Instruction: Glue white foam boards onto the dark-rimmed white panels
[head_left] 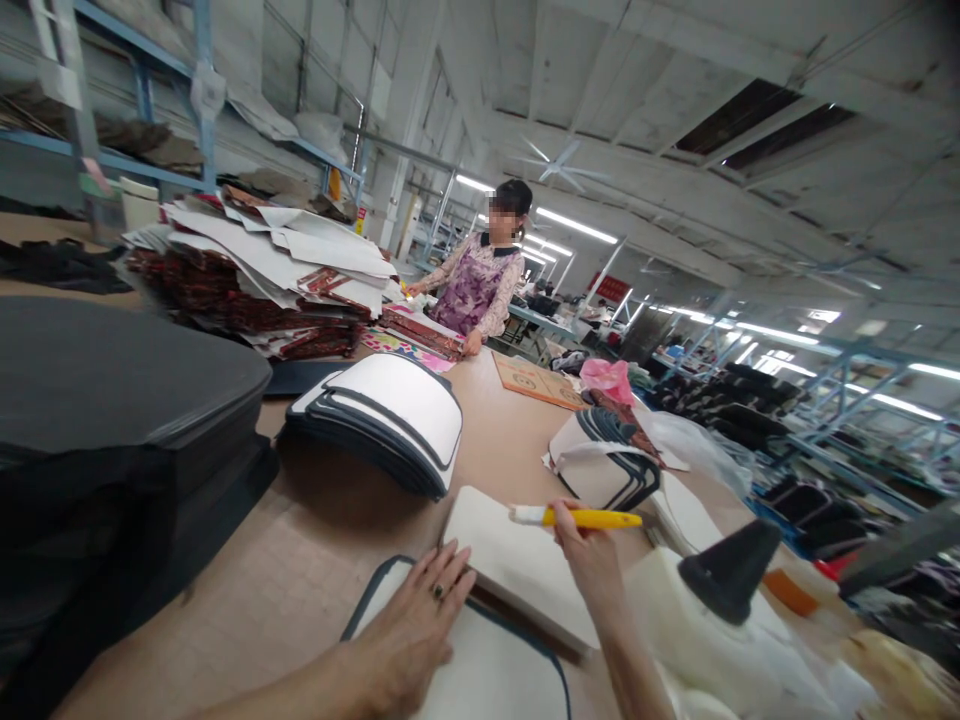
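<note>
My right hand (589,560) is closed round a brush with a yellow handle (600,519); its pale bristles point left, over a stack of white panels (499,540). Lying flat with fingers stretched, my left hand (424,610) rests on a white panel with a dark edge (487,665), its fingertips at the near left corner of the stack. A ring shows on one finger. Whether the bristles touch the top panel I cannot tell.
Curved dark-edged panels (397,400) are piled ahead. Dark sheets (120,370) rise at left, patterned pieces (262,270) behind. A black cone-shaped top (731,570) on a whitish container stands at right. Another person (480,270) works across the table beside a cardboard piece (532,379).
</note>
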